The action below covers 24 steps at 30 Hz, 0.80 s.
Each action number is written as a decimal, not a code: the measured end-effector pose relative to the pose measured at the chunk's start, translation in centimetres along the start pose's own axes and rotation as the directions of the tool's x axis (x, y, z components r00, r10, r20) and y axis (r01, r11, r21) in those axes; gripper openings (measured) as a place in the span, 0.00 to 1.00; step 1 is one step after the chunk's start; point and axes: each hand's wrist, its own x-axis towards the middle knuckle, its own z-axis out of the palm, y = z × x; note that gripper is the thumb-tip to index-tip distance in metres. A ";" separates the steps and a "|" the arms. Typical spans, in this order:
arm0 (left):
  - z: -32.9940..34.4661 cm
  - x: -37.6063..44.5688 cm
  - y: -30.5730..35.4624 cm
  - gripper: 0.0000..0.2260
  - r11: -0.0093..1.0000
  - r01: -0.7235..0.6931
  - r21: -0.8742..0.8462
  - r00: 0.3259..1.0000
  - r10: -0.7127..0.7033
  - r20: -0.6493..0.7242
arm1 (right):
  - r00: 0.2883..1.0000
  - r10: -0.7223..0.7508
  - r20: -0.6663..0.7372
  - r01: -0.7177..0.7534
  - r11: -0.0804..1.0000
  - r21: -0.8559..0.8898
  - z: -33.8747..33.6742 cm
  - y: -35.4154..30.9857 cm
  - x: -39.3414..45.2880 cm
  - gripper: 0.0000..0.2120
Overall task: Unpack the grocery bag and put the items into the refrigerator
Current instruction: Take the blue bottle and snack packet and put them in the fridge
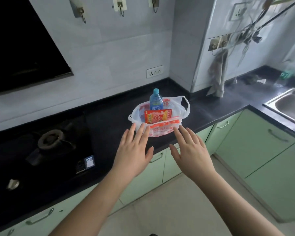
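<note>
On the counter [211, 114], a white-and-red bag [162, 129] sags open.

We see dim, bluish daylight entering from the right, leaving pale glare on the glossy black stone countertop [209, 114] beside the steel sink [286, 103]. The dark gas hob [41, 150] sinks into shadow. Wide-angle distortion bends the edges; details look soft.
</note>
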 end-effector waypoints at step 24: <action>7.1 12.9 -1.3 0.31 0.996 0.087 -0.026 0.987 -0.083 0.137 | 0.990 -0.101 0.095 0.094 0.992 0.079 6.7 6.1 13.8 0.30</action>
